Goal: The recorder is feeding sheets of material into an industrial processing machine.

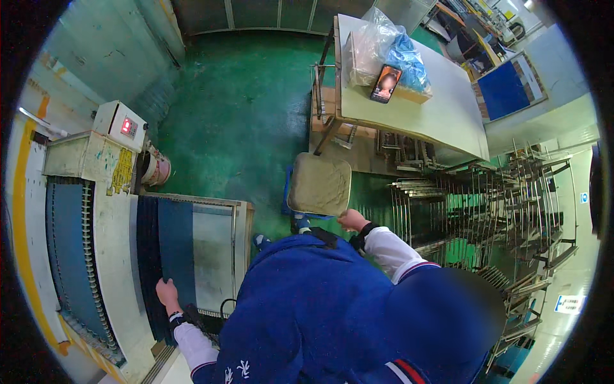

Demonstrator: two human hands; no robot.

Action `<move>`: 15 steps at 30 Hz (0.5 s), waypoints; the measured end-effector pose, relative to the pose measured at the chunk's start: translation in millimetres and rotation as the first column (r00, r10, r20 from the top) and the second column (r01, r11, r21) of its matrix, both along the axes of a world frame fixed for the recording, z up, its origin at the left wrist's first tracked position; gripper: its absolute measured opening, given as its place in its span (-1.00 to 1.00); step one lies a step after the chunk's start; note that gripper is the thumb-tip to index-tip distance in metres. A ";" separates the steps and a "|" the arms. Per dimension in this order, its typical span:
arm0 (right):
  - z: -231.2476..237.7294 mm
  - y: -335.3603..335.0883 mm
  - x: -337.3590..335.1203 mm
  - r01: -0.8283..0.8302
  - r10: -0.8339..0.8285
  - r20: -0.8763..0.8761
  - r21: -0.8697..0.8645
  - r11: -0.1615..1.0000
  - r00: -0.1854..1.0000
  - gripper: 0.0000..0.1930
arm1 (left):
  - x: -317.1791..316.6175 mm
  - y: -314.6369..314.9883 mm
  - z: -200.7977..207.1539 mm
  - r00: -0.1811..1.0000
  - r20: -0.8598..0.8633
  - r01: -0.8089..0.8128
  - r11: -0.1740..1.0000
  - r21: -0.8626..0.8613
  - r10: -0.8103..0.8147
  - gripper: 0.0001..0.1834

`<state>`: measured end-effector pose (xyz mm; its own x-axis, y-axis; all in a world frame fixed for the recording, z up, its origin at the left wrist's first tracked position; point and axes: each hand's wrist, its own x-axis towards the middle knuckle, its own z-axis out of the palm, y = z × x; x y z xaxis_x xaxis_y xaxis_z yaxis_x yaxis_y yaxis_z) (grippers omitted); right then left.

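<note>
At the left, my left hand (167,296) is closed at the edge of a blue sheet (176,246). That sheet lies on a frame beside a stack of darker blue strips (148,256). My right hand (352,220) has its fingers curled, in line with the near right corner of a stool (320,184) with a worn beige seat. Whether it touches the stool, or holds anything small, cannot be made out.
A control box (120,126) with a red display sits above a machine with a blue belt (73,243). Behind it stands a bucket (157,168). A table (448,115) bears plastic bags (377,48) and a phone (386,84). Metal racks (473,211) crowd the right.
</note>
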<state>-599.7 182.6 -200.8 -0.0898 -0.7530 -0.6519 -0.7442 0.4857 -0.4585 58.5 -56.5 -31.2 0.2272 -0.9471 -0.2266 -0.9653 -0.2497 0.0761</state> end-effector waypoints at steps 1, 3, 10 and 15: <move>0.7 -0.8 0.4 -0.021 0.020 -0.011 -0.025 0.999 1.000 -0.79 | 3.4 0.7 -1.9 1.000 0.002 0.004 1.000 -0.004 -0.004 -0.61; 1.3 0.7 -0.3 -0.056 0.053 -0.040 -0.072 0.996 0.998 -0.80 | -0.7 0.3 -0.6 1.000 -0.015 -0.005 1.000 0.005 0.005 -0.63; 77.9 -21.7 20.3 0.370 -0.378 0.058 0.119 0.921 0.924 -0.72 | -19.8 1.6 17.1 0.999 -0.001 -0.034 0.999 -0.026 0.034 -0.69; 70.2 -20.0 18.2 0.361 -0.367 0.054 0.107 0.927 0.928 -0.72 | -13.8 0.7 12.1 1.000 -0.002 -0.014 0.999 -0.035 0.014 -0.69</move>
<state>-581.6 162.6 -130.6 -0.2964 -0.6128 -0.7326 -0.4748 0.7601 -0.4436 44.8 -55.8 -19.1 0.2401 -0.9512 -0.1938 -0.9617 -0.2603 0.0863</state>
